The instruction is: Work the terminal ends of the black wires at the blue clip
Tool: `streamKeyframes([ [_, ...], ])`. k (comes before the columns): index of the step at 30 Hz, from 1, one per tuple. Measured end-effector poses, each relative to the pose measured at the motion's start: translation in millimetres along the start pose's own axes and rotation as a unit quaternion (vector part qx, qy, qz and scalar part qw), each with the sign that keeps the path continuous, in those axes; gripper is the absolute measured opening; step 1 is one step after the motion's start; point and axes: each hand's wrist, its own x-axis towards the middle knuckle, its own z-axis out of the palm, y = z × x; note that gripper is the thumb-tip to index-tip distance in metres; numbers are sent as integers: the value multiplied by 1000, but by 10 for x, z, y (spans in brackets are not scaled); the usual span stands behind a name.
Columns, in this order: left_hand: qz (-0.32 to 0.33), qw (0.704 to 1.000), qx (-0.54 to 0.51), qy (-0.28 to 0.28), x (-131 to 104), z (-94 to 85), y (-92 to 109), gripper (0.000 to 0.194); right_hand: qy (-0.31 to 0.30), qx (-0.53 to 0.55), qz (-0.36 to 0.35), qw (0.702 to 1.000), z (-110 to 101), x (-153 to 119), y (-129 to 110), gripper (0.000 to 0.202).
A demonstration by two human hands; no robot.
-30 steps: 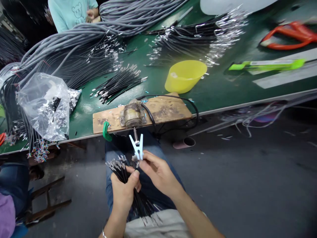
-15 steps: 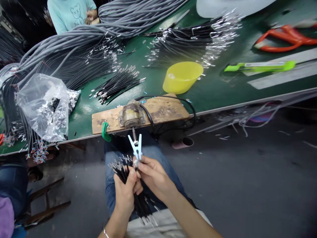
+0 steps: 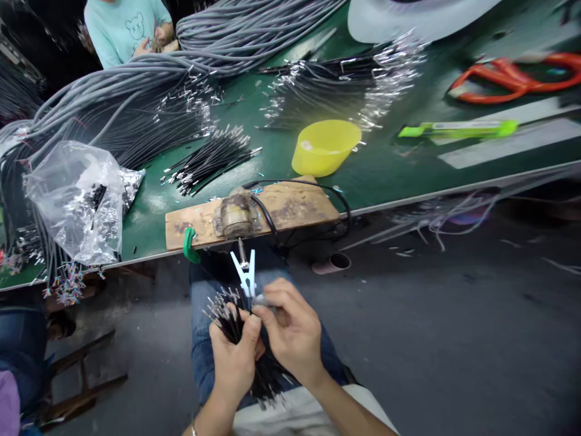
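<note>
My left hand (image 3: 236, 357) is closed around a bundle of thin black cables (image 3: 265, 375) with bare silvery ends, held over my lap. Close beside it, my right hand (image 3: 295, 330) is pinched, thumb against fingers. A small grey piece (image 3: 260, 300) shows at those fingertips; what it is, and whether a cable is gripped there, I cannot make out. Just above the fingers is a light-blue clothespin-like clip (image 3: 246, 278), attached to the shaft of a small worn motor (image 3: 238, 215). The motor sits on a wooden board (image 3: 297, 206) at the table edge.
A green clamp (image 3: 190, 245) grips the board's left end. On the green table lie cable bundles (image 3: 211, 160), a plastic bag (image 3: 75, 200), a yellow cup (image 3: 325, 148), a lime-green cutter (image 3: 458, 129) and orange-handled scissors (image 3: 512, 79). A co-worker (image 3: 129, 30) sits across.
My right hand has drawn slightly right of the clip, its fingers more curled and raised. My left hand keeps the cable bundle. The whole view has shifted a little.
</note>
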Motion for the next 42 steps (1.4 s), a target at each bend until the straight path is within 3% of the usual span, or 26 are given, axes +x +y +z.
streamKeyframes([
  [2,10,1000,24,0,-1,-19,42,44,-26,-11,-56,998,-46,52,-19,13],
  [3,28,999,40,1,5,-32,63,43,-66,24,-34,997,-76,90,-23,14],
  [5,91,994,63,8,30,-54,98,41,-168,140,89,972,-139,178,-21,21],
  [7,152,986,64,14,64,-71,121,38,-251,228,228,913,-199,270,-12,32],
  [9,175,983,58,9,89,-90,143,32,-302,235,317,868,-246,366,-11,38],
  [10,172,983,64,1,93,-102,156,27,-312,218,341,860,-258,415,-16,38],
  [13,161,981,102,-17,76,-147,207,13,-269,196,347,877,-225,563,-56,36],
  [16,179,979,97,-6,55,-183,250,10,-212,252,319,889,-87,668,-105,39],
  [20,205,974,91,15,108,-192,258,14,-198,339,325,860,100,693,-132,37],
  [25,217,971,99,20,260,-182,180,19,-172,401,347,830,171,635,-105,32],
  [30,164,978,129,-15,416,-323,124,15,-150,427,381,806,156,581,24,34],
  [33,102,979,144,-102,417,-382,127,14,-134,406,387,817,74,529,159,36],
  [34,114,979,142,-88,388,-376,126,13,-127,390,382,828,31,504,198,37],
  [35,155,979,128,-23,345,-359,124,13,-119,369,373,843,-16,474,228,36],
  [37,174,977,121,16,240,-301,118,11,-93,316,341,881,-115,408,247,33],
  [39,165,978,128,29,141,-239,116,11,-71,241,274,928,-196,343,201,27],
  [42,136,981,137,28,53,-177,106,16,-84,89,101,987,-238,272,32,19],
])
